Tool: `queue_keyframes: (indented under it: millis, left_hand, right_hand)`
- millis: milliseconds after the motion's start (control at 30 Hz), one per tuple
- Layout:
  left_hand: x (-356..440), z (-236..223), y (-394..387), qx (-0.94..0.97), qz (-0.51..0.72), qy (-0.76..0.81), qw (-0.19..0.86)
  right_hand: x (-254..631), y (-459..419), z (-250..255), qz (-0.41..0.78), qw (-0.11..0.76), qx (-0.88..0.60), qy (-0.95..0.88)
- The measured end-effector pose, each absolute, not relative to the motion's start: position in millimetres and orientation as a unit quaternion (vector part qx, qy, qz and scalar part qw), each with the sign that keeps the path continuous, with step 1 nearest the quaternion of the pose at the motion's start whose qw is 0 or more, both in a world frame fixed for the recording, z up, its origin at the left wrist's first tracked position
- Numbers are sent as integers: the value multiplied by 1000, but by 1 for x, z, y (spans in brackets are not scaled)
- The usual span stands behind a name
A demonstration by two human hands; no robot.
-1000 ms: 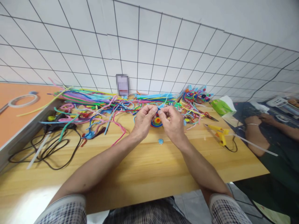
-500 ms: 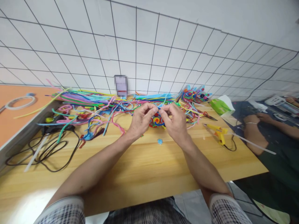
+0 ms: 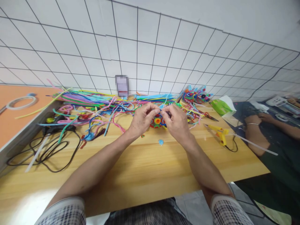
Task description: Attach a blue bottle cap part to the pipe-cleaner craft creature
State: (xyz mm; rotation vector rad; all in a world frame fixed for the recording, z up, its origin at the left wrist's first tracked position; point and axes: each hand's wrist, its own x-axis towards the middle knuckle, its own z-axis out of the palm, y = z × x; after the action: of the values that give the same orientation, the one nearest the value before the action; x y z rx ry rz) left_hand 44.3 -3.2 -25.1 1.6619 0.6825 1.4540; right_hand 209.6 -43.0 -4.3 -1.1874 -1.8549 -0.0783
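My left hand (image 3: 143, 118) and my right hand (image 3: 175, 120) meet at the fingertips over the middle of the wooden table. Both are closed in a pinch on a short, dark blue pipe cleaner (image 3: 160, 110), mostly covered by the fingers. Just beneath and behind them lies a round, multicoloured pipe-cleaner piece (image 3: 157, 121) with an orange and yellow centre, partly hidden by both hands. A small light-blue coiled disc (image 3: 161, 142) rests on the table in front. A tiny red and green bit (image 3: 142, 136) lies near my left wrist.
Bundled pipe cleaners (image 3: 89, 97) line the wall, with loose ones in front. Two finished colourful heads (image 3: 196, 94) stand back right, near scissors (image 3: 211, 117) and a yellow glue gun (image 3: 219, 132). A black cable (image 3: 51, 156) coils at left. Another person's arms (image 3: 257, 134) are at right.
My hands have spread slightly apart at the knuckles, with fingertips still together. More of the round piece shows below them, and the red and green bit has come into sight.
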Motion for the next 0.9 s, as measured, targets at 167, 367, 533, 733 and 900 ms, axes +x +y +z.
queue_keyframes:
  millis: [167,367,533,733,900]
  left_hand:
    - [53,-32,-11,589,625,288,424]
    - [60,-41,-9,518,622,277,517]
    - [48,-31,-3,641,575,282,423]
    - [47,-27,-9,638,611,279,376]
    - [60,-37,-15,538,635,287,475]
  right_hand:
    - [199,-44,-8,8,494,-490,-718]
    - [196,-42,-13,18,507,-501,-701]
    - [209,-42,-7,-43,453,-489,-744]
    - [205,-44,-4,-6,483,-477,-735]
    - [195,-41,-14,103,535,-481,-687]
